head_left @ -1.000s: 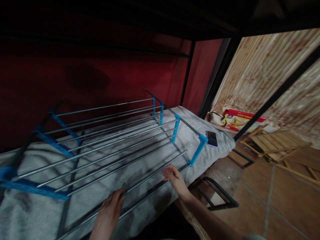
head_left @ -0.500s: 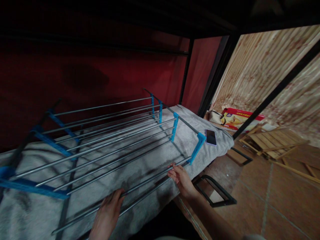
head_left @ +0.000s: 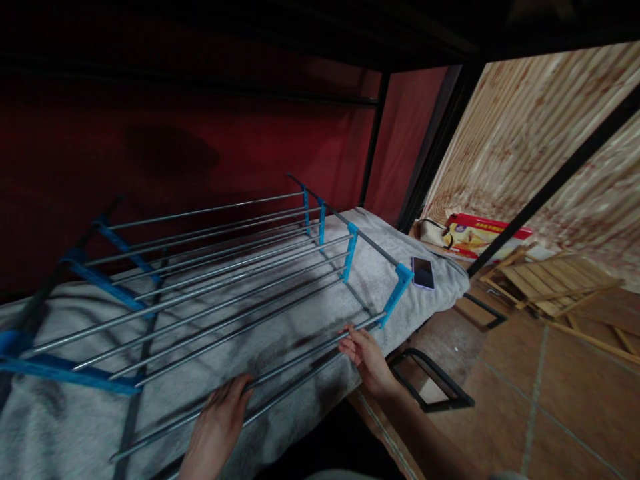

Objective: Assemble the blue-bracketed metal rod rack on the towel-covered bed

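A metal tube (head_left: pixel 295 362) lies slantwise across the front of a rack with several grey tubes and blue plastic brackets. My left hand (head_left: pixel 220 420) is wrapped over the tube left of its middle. With my right hand (head_left: pixel 365 357) I pinch it near its right end, which meets the lower end of the front right blue bracket (head_left: pixel 397 297). The tube's left end is free, apart from the front left blue bracket (head_left: pixel 75 375). Below the tube runs another grey bar, partly hidden by my hands. Everything rests on a grey blanket (head_left: pixel 300 327).
A phone (head_left: pixel 423 273) lies on the blanket at the right. Dark bed-frame posts (head_left: pixel 440 153) and a red wall (head_left: pixel 240 147) enclose the space. On the tiled floor are a folded wooden slatted piece (head_left: pixel 555 283), a red-and-yellow box (head_left: pixel 475 237) and a black frame loop (head_left: pixel 433 380).
Both hands and the tube have shifted slightly right and up, its right end now nearer the front right bracket. My grip looks the same.
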The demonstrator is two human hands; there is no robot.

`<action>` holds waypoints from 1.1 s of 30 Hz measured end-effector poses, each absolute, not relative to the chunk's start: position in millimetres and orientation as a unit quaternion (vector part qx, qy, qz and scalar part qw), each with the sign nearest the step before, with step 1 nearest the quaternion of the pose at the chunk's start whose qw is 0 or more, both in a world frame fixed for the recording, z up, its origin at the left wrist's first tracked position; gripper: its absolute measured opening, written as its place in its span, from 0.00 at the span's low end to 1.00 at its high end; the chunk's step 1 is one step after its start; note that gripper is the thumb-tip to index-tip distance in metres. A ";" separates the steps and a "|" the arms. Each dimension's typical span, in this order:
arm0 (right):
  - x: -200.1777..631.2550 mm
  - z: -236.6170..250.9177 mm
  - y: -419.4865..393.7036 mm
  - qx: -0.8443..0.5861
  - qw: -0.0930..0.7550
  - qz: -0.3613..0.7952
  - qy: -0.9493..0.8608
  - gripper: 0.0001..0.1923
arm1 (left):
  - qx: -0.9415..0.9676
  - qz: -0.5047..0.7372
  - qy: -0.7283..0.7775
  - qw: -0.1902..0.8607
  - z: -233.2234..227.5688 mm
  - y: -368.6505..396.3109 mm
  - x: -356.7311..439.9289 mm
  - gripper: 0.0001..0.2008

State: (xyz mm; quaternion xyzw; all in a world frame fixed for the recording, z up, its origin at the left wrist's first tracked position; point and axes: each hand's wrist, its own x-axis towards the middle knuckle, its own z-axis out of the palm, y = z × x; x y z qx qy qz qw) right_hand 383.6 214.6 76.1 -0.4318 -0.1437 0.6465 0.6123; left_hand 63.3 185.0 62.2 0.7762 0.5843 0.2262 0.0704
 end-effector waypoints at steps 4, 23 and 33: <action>385.6 76.8 214.7 -0.431 0.610 0.648 -0.148 0.18 | 0.786 0.232 0.571 0.047 64.8 184.1 63.6 0.18; 387.8 83.2 210.8 -0.450 0.598 0.651 -0.126 0.26 | 0.810 0.212 0.534 0.116 83.8 167.7 58.7 0.14; 433.9 45.5 199.5 -0.639 0.632 0.347 -0.268 0.19 | 0.811 0.234 0.524 0.116 89.7 166.6 62.0 0.14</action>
